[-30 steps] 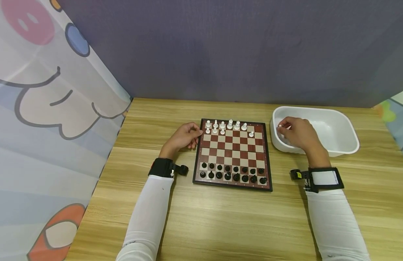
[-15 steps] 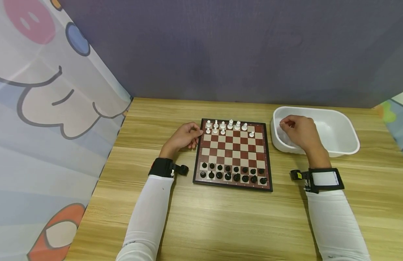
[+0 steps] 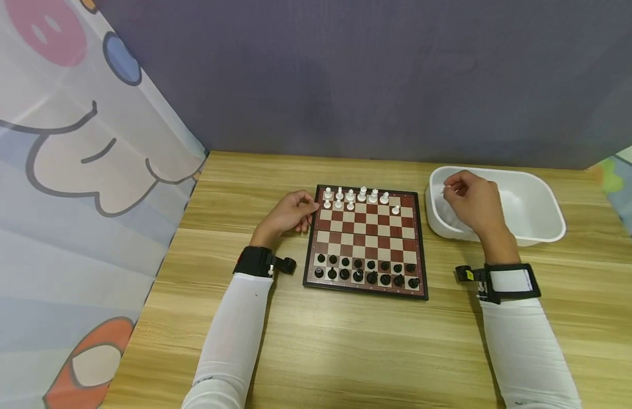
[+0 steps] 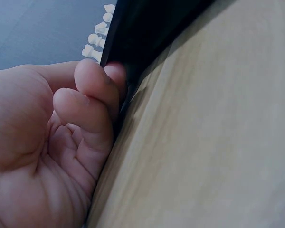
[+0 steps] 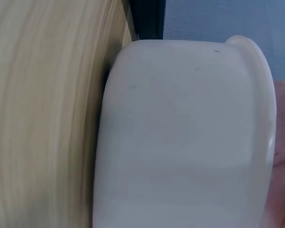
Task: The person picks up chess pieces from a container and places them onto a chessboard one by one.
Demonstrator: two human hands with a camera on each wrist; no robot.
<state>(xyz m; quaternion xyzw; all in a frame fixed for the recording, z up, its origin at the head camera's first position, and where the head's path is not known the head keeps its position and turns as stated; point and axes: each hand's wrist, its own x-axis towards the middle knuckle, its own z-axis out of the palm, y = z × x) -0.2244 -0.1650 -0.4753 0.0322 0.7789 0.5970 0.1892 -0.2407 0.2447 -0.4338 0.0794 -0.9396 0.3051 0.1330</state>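
In the head view, the chessboard (image 3: 371, 234) lies flat in mid table. Several white chess pieces (image 3: 350, 196) stand along its far side, and one white pawn (image 3: 395, 210) is apart from them on the right. Two full rows of black chess pieces (image 3: 358, 275) line the near side. My left hand (image 3: 290, 213) grips the board's left edge near its far corner; the left wrist view has its curled fingers (image 4: 85, 111) against that edge. Over the white tub's left end, my right hand (image 3: 474, 204) pinches a small white chess piece (image 3: 443, 191), mostly hidden by the fingertips.
The white plastic tub (image 3: 541, 193) stands right of the board; its outer wall (image 5: 185, 133) fills much of the right wrist view. Behind the wooden table (image 3: 367, 352) rises a grey partition (image 3: 346, 85). A cartoon-print curtain (image 3: 91, 227) hangs at the left.
My right hand has risen slightly toward the tub's far side, with the white chess piece at its fingertips. The left hand stays at the board's edge.
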